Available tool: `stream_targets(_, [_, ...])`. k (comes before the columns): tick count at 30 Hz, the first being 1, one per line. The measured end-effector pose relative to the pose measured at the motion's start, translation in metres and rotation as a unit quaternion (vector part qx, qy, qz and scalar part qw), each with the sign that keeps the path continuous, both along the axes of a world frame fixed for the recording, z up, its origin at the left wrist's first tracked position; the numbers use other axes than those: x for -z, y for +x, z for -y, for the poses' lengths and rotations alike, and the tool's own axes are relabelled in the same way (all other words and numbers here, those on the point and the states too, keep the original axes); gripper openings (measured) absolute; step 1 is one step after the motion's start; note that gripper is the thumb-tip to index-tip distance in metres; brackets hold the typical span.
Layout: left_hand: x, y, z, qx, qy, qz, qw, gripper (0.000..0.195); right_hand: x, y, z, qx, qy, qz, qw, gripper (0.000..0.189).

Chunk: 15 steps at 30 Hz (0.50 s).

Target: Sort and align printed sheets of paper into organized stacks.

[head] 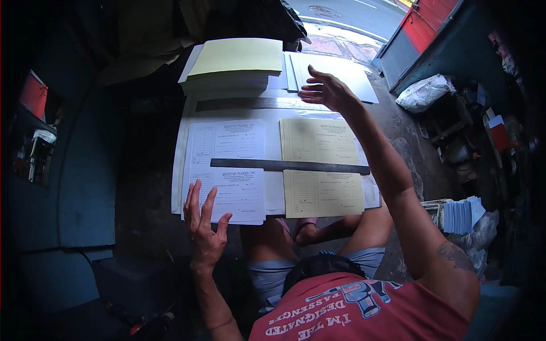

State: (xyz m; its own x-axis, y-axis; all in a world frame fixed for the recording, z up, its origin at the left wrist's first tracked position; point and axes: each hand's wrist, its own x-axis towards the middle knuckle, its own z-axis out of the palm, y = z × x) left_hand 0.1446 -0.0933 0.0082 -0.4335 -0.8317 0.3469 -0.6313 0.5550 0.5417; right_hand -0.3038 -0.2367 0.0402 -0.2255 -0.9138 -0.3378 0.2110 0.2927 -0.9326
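My left hand (207, 219) is spread with its fingertips over the lower left corner of a stack of white printed forms (228, 140). My right hand (326, 89) hangs empty above the far right of the table, fingers extended, close to some pale sheets (341, 72). To the right of the white forms lies a stack of yellow printed forms (324, 192). A dark flat bar (290, 165) lies crosswise over both stacks. Farther back, a metal ruler (256, 103) rests on the white table covering (273, 200).
A tall paper stack with a yellow top sheet (239, 55) stands at the table's far left. On the right are a white sack (426, 92) on the floor side and a bundle of bluish papers (463, 215). A red and grey door (420, 38) stands beside the street opening.
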Motion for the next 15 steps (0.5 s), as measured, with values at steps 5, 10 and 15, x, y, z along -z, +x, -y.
stream_targets(5, [-0.006,0.018,-0.030,-0.034,0.059,-0.069,0.995,0.060,0.001,0.026,0.116,0.032,0.118,-0.007,0.992,0.087])
stream_targets(10, [-0.006,0.051,-0.046,-0.057,0.171,-0.087,0.980,0.053,-0.006,0.028,0.146,0.014,0.063,-0.051,0.997,0.013])
stream_targets(15, [-0.002,0.057,-0.030,-0.031,0.130,-0.139,0.981,0.046,-0.056,0.051,0.164,0.084,-0.071,-0.074,0.991,0.020])
